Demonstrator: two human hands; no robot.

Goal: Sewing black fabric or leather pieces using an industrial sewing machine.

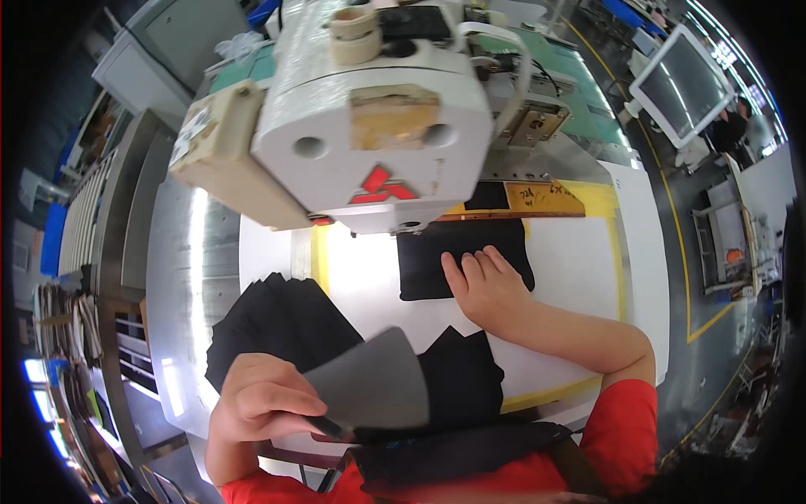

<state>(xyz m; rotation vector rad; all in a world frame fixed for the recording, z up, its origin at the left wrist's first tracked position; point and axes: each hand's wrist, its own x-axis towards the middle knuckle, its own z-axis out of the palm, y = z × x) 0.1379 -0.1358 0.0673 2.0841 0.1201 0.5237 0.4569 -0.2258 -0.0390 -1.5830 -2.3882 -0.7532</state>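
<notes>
My left hand (267,393) pinches the edge of a dark grey fabric piece (374,378), which is raised and curves off to the right. Beside that hand a fanned stack of black fabric pieces (281,323) lies on the white work surface, and a second black pile (462,378) shows nearer my body, partly covered by the grey piece. My right hand (494,290) rests with fingers apart on a black fabric panel (424,269), just in front of the white sewing machine head (378,168). The panel's far edge lies along a wooden template strip (546,200).
Yellow tape (620,252) borders the white work surface (571,277). A cream-coloured box (222,160) is fixed to the machine's left side. To the right, a screen (684,88) stands above the floor. Racks of material (63,328) line the left side.
</notes>
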